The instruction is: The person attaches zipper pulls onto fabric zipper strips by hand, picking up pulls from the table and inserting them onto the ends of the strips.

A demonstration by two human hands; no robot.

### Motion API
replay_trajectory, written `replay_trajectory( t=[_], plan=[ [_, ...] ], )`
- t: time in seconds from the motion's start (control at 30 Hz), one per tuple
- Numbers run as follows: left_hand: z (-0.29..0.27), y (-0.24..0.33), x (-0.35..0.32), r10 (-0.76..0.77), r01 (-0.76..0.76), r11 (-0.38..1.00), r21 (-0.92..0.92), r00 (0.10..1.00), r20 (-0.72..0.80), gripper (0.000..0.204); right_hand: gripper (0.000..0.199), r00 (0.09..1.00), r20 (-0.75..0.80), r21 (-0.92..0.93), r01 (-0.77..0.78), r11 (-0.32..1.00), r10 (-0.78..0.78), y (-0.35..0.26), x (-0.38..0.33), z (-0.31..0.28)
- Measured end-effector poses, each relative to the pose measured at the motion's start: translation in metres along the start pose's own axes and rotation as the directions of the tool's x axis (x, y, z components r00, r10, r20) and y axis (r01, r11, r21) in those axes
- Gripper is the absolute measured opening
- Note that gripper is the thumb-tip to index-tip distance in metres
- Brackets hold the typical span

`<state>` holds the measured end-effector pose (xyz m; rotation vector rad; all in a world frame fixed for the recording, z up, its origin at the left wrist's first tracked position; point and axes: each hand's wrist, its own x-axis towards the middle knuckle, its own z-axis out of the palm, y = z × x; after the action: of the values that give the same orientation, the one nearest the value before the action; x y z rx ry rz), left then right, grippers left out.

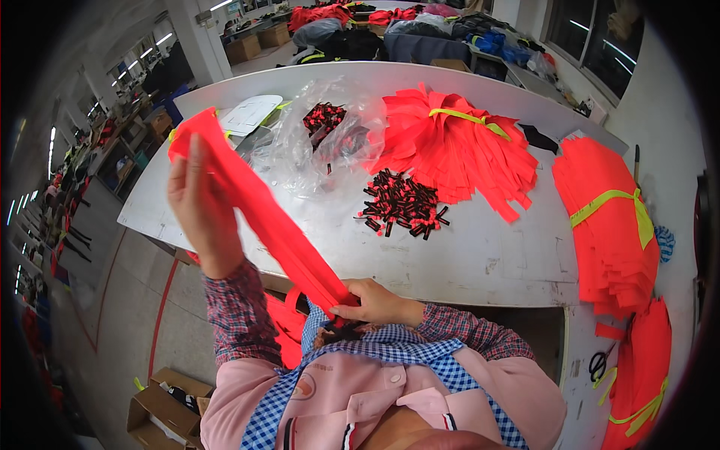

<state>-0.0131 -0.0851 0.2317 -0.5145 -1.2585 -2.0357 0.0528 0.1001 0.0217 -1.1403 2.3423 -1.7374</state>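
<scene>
Fingers (196,196) grip red strip (277,225); grey table (480,255), likely workshop.

White table (480,262): orange strips (457,146), black clips (403,204)

red fabric strip (262,206) | long, narrow, bright orange-red | pulled taut on a slant, upper end up left, lower end near the chest | off the worktop
</scene>
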Motion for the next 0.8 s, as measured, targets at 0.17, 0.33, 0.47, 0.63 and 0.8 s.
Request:
replay_trajectory(
  t=[0.17, 0.33, 0.47, 0.63, 0.8],
  plan=[
    [-0.024, -0.002, -0.007, 0.412, -0.593, 0.220, 0.774, 0.776, 0.478, 0.065, 0.031, 0.951, 0.146, 0.311, -0.307, 0.900, 0.274, -0.006, 0.009, -0.030],
    [-0.024, -0.014, -0.077, -0.476, -0.526, 0.614, 0.588, 0.348, 0.808, 0.039, 0.031, 0.996, 0.078, 0.474, -0.074, 0.878, 0.042, -0.036, 0.032, -0.049],
    [-0.042, -0.020, -0.083, -0.699, -0.237, 0.644, 0.728, 0.204, 0.685, 0.030, 0.038, 0.898, 0.403, 0.101, -0.234, 0.967, 0.175, -0.040, 0.024, -0.061],
    [-0.078, 0.013, -0.049, -0.781, -0.297, 0.362, 0.883, 0.421, 0.462, 0.023, 0.045, 0.870, 0.441, -0.058, -0.217, 0.974, 0.220, -0.013, -0.001, -0.088],
    [-0.091, -0.030, -0.091, -0.756, -0.227, 0.576, 0.785, 0.216, 0.617, 0.057, 0.038, 0.816, 0.520, -0.168, -0.191, 0.967, 0.252, -0.015, -0.004, -0.082]
  ],
)
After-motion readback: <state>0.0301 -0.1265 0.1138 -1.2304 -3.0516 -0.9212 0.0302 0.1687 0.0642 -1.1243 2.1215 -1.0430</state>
